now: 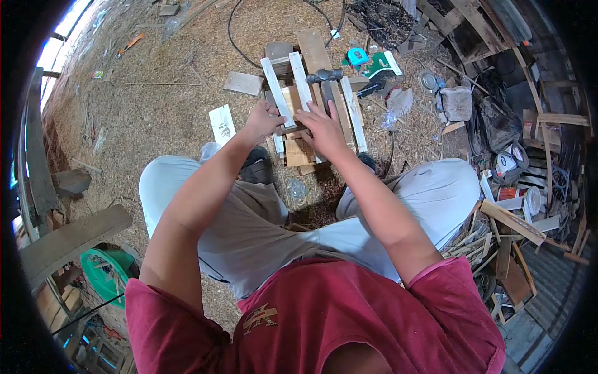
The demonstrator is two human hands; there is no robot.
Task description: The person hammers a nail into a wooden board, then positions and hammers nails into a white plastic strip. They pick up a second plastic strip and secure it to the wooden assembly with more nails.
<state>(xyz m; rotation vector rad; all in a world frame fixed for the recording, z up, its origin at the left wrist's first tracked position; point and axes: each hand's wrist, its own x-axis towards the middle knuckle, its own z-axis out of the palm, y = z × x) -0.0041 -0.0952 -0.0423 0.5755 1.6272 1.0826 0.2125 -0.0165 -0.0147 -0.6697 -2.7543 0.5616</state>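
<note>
My left hand (264,119) is closed, its fingers pinching at the near end of a white-faced wooden strip (276,90). Beside it, my right hand (321,129) reaches over the near end of a second white-faced strip (299,78), thumb tucked low and some fingers apart. A short dark wooden crosspiece (294,129) runs between both hands, partly hidden by fingers. Under these lies a stack of wooden boards (299,153). A hammer (325,76) rests on the boards just beyond my right hand. Another white-faced strip (353,115) lies to the right.
A turquoise tape measure (357,57) sits beyond the hammer. Wood offcuts (243,83) lie on the shaving-covered ground (162,118). A black cable (231,31) curves at the top. Scrap wood (514,274) is piled right; a green basket (103,271) stands left.
</note>
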